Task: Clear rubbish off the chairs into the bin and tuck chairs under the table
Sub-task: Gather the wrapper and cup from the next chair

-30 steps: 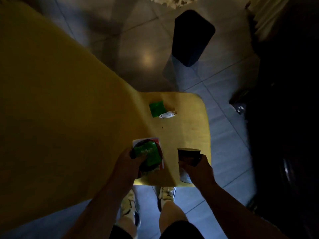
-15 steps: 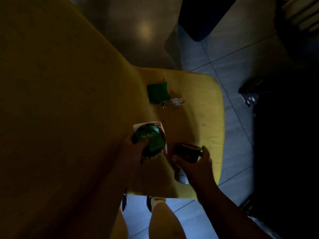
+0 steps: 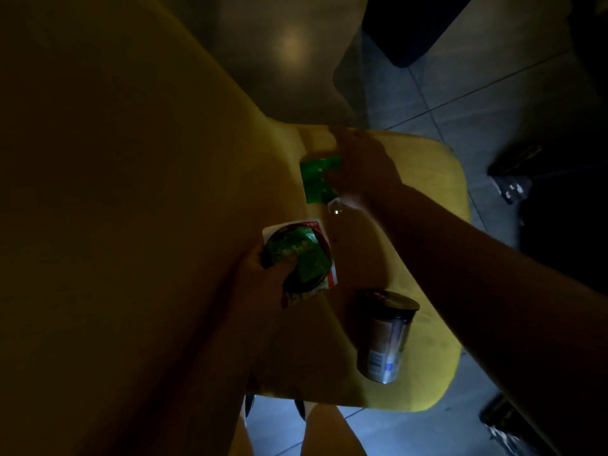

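Observation:
A yellow chair (image 3: pixel 437 179) fills the view, its backrest at the left. My left hand (image 3: pixel 263 274) grips a crumpled green wrapper (image 3: pixel 296 255) together with a dark round lid and a white-and-red card (image 3: pixel 330 278) on the seat. My right hand (image 3: pixel 358 166) reaches across to the back of the seat and lies over a flat green packet (image 3: pixel 316 182); whether its fingers pinch the packet is hidden. A small clear plastic scrap (image 3: pixel 335 207) lies just under that wrist. A dark-lidded paper cup (image 3: pixel 385 334) stands free near the seat's front.
The black bin (image 3: pixel 411 28) stands on the tiled floor beyond the chair, top right. Dark furniture and a crumpled bag (image 3: pixel 513 189) are at the right edge. My legs and shoes (image 3: pixel 250 406) show under the seat's front edge.
My right hand has let go of the cup and moved up the seat onto the green packet. The cup now stands alone. My left hand keeps its hold on the wrapper pile.

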